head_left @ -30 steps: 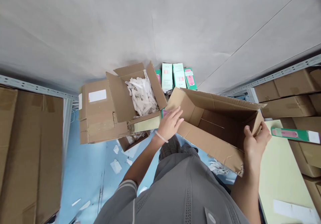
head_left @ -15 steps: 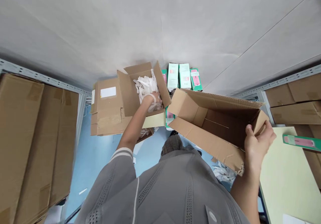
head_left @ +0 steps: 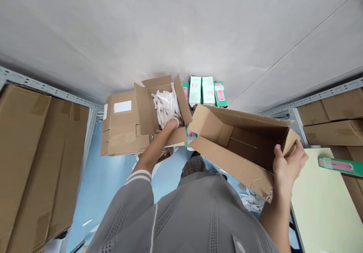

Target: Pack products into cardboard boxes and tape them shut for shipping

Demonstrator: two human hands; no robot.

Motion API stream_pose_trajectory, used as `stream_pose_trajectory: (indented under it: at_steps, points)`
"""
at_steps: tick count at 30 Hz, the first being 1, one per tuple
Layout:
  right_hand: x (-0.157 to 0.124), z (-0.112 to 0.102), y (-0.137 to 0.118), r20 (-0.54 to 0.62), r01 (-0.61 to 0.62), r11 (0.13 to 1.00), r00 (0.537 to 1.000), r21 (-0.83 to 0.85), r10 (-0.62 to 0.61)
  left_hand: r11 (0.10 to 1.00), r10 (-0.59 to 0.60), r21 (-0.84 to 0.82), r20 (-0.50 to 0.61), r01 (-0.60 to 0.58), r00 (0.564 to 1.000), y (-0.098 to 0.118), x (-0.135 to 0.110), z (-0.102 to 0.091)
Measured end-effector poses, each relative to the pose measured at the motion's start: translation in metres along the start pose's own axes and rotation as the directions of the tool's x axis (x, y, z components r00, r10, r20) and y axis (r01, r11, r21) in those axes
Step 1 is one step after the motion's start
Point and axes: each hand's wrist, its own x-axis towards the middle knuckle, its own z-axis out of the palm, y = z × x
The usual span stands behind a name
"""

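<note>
My right hand (head_left: 287, 163) grips the near end flap of a large empty cardboard box (head_left: 244, 147), which hangs tilted in front of me with its opening facing up. My left hand (head_left: 175, 121) reaches down into a smaller open carton (head_left: 147, 111) on the floor and is buried in the white crumpled paper strips (head_left: 166, 103) that fill it. Its fingers are hidden among the strips.
Several green and pink product boxes (head_left: 205, 90) stand against the wall behind the cartons. A sealed labelled carton (head_left: 121, 126) lies left of the open one. Shelving with brown cartons (head_left: 31, 162) flanks both sides. A pale green table (head_left: 323, 204) with one green box (head_left: 340, 165) is at right.
My left hand left the big box's flap and went down into the carton of white paper strips. My right hand kept its hold on the big box, which shifted slightly.
</note>
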Motion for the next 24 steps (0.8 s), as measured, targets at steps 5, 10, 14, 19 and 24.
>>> stream_pose_trajectory:
  at_steps: [5, 10, 14, 19, 24]
  points:
    - [0.001, 0.001, -0.001, -0.008, 0.002, 1.0, 1.0, -0.01, -0.002, 0.998, -0.042, -0.038, 0.051, 0.044, 0.998, -0.012, 0.009, 0.0]
    - [0.001, 0.001, -0.001, -0.013, 0.014, 1.0, 1.0, -0.026, -0.015, 0.993, -0.026, -0.117, -0.129, 0.011, 0.991, -0.031, -0.001, -0.013]
    - [0.0, 0.002, -0.001, -0.014, 0.032, 0.999, 0.999, -0.036, -0.033, 0.984, -0.055, -0.178, -0.344, -0.008, 0.937, -0.044, -0.025, -0.031]
    - [-0.001, 0.002, -0.007, -0.004, 0.025, 0.998, 1.0, -0.052, -0.026, 0.932, -0.13, -0.349, -0.578, -0.1, 0.806, -0.048, -0.061, -0.05]
    - [-0.002, 0.004, -0.01, -0.008, 0.063, 0.996, 0.998, -0.061, -0.064, 0.794, -0.236, -0.521, -0.739, -0.313, 0.632, -0.031, -0.098, -0.063]
